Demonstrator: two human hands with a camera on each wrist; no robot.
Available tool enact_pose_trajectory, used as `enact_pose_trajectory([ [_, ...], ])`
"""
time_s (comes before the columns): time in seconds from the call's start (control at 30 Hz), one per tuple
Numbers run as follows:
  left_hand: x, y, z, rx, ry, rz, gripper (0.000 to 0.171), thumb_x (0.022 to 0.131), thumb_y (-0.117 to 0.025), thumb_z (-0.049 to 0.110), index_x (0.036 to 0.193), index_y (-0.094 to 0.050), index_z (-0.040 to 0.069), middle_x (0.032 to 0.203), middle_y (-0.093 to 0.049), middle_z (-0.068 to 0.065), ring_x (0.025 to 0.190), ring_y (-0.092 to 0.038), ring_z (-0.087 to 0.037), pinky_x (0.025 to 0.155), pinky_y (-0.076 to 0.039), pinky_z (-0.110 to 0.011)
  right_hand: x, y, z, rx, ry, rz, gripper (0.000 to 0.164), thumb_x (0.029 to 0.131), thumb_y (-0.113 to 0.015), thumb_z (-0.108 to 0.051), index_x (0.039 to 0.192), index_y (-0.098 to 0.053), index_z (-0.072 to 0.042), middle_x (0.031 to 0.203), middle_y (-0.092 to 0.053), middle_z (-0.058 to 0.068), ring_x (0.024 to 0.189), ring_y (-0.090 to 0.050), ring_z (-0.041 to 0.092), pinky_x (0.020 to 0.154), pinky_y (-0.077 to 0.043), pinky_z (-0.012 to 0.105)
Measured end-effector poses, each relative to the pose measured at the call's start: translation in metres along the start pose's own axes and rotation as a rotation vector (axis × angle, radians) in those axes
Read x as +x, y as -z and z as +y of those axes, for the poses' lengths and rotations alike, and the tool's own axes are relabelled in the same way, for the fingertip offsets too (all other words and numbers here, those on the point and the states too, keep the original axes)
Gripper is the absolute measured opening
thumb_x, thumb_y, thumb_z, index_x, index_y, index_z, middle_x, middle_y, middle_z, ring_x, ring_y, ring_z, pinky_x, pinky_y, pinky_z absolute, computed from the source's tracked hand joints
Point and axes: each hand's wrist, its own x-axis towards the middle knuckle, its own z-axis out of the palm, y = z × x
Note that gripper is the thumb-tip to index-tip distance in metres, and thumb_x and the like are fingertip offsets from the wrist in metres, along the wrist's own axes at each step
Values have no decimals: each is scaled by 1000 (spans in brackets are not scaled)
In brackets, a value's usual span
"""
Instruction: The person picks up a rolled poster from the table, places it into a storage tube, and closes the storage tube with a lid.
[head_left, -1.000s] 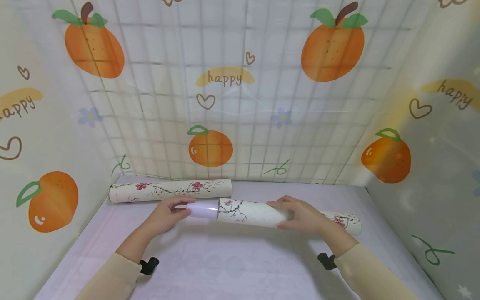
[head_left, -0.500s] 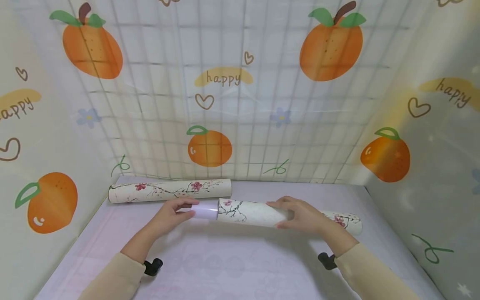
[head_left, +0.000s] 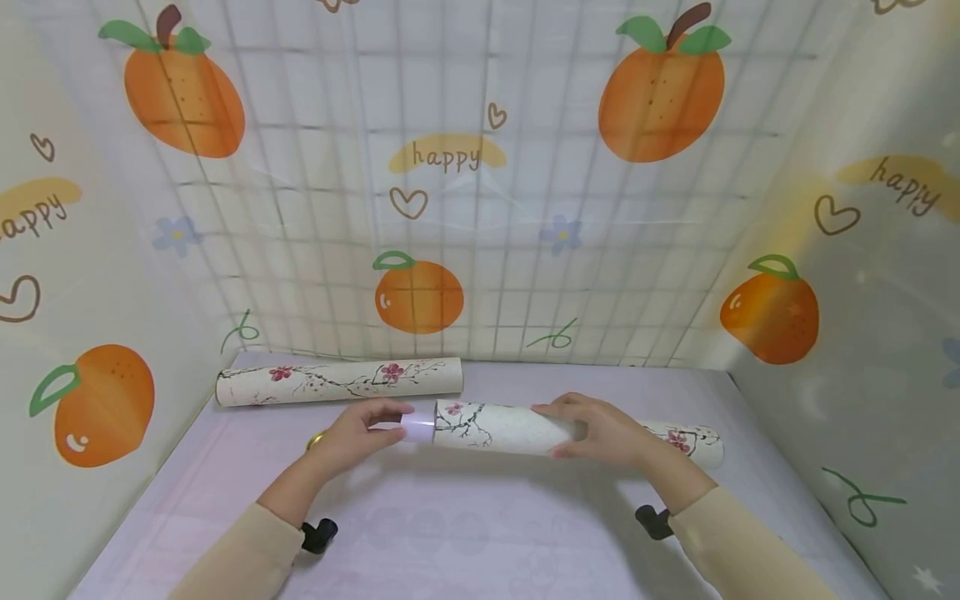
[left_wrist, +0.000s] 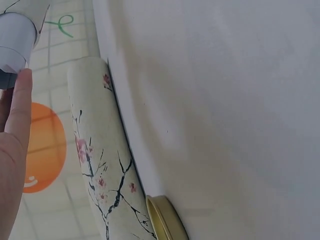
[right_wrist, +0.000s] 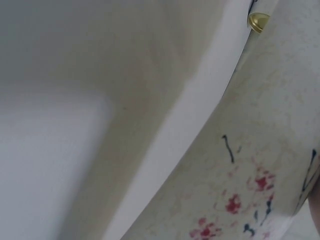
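Note:
In the head view my right hand (head_left: 600,433) grips a white cardboard tube (head_left: 495,427) printed with plum blossom branches. From the tube's left mouth a short stretch of glossy lilac paper roll (head_left: 420,423) sticks out; its remaining length is hidden inside. The thumb and fingertips of my left hand (head_left: 356,437) pinch the outer end of that roll. The left wrist view gives a closer look at the roll (left_wrist: 14,42) entering the tube's mouth, with a finger against its end. Along the right wrist view runs the tube's patterned side (right_wrist: 250,150).
A second blossom-printed tube (head_left: 341,383) lies at the back left of the lilac-covered table (head_left: 465,533). Near it rests a round gold lid (left_wrist: 169,220), partly hidden behind my left hand in the head view. A printed curtain (head_left: 525,275) surrounds the table.
My left hand has moved right, and less of the lilac roll shows outside the tube. The gold lid has come into sight behind that hand. My right hand has stayed almost still.

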Motion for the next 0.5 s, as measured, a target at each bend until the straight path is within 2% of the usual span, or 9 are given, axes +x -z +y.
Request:
enact_pose_trajectory([
  [0.23,2,-4,1,8,-16,-16,35,91,-76,24,125,-68,17,133,-63,-5,127,-57,-32,97,-54,-36,1,1,-2,16,13,8,69,79,-86,-36,142,-58,-30,127,-60,-8,113,-59,17,93,-51,41],
  [0.4,4,-10,-1,-8,-33,-23,36,92,-75,26,126,-68,16,135,-62,-7,127,-56,-35,97,-53,-36,2,0,-3,10,12,6,69,79,-85,-38,142,-58,-30,126,-60,-9,113,-58,16,93,-50,41],
  [0.5,5,-15,-2,-16,-21,-18,39,91,-75,28,127,-67,16,135,-62,-7,127,-56,-33,96,-54,-35,2,0,-3,18,9,4,68,79,-85,-37,142,-59,-30,126,-60,-9,113,-59,17,92,-50,41],
])
